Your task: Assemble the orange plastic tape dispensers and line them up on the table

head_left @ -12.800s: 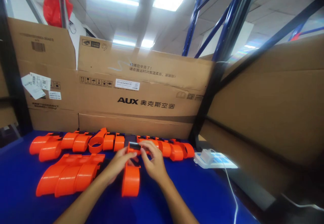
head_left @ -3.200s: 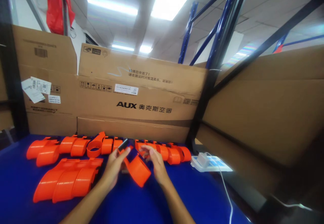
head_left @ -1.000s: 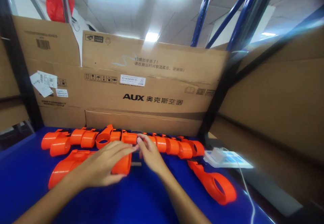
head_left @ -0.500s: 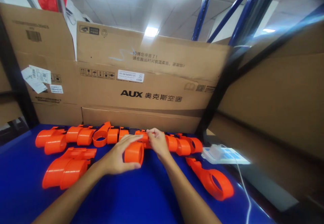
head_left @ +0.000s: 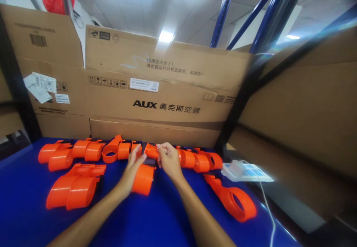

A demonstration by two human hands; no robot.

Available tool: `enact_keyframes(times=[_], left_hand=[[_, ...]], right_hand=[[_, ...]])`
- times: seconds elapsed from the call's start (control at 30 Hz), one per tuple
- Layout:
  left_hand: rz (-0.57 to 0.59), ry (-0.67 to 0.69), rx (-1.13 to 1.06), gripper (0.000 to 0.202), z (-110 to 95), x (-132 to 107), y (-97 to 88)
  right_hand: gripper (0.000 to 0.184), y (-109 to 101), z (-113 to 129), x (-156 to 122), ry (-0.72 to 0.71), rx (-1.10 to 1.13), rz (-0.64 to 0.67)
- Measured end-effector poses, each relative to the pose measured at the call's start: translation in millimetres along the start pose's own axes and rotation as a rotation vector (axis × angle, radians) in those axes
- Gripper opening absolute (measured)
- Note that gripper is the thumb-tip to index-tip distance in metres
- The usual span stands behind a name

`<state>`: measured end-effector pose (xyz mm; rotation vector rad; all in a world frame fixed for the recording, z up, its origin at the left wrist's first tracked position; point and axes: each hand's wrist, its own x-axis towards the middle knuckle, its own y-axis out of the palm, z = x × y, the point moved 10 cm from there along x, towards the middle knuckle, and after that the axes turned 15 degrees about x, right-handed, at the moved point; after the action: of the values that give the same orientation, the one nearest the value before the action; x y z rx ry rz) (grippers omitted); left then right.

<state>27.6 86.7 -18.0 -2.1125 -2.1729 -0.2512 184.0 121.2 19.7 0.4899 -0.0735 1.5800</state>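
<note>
An orange tape dispenser (head_left: pixel 143 180) is held between my hands above the blue tabletop, its round drum low and its flat orange end up. My left hand (head_left: pixel 129 172) closes on its left side, with thumb and fingers near the upper part. My right hand (head_left: pixel 170 162) pinches the right edge of the flat end, fingers curled. A dark part shows between the flat end and the drum. My fingers hide some of the dispenser. Behind my hands runs a row of similar orange dispensers, one of them (head_left: pixel 111 152) turned with its ring facing me.
Two joined-looking orange dispensers (head_left: pixel 73 187) lie at front left, and a single one (head_left: pixel 237 202) at front right. A white tray-like item (head_left: pixel 251 173) with a white cable is at the right edge. Flattened cardboard (head_left: pixel 167 87) stands behind, beside a dark post (head_left: pixel 237 105).
The dispenser has turned, so its ring opening no longer faces right and its flat end shows. My left hand has shifted from around the drum to its upper left side.
</note>
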Motion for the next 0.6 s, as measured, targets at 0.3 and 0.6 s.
enact_keyframes(times=[0.3, 0.6], left_hand=[[-0.177, -0.150, -0.261, 0.065, 12, 4, -37.2], [-0.134, -0.107, -0.306, 0.059, 4, 3, -46.2]], right_hand=[[0.023, 19, 19, -21, -0.076, -0.366, 0.347], [0.012, 44, -16, -63, -0.138, -1.125, 0.746]])
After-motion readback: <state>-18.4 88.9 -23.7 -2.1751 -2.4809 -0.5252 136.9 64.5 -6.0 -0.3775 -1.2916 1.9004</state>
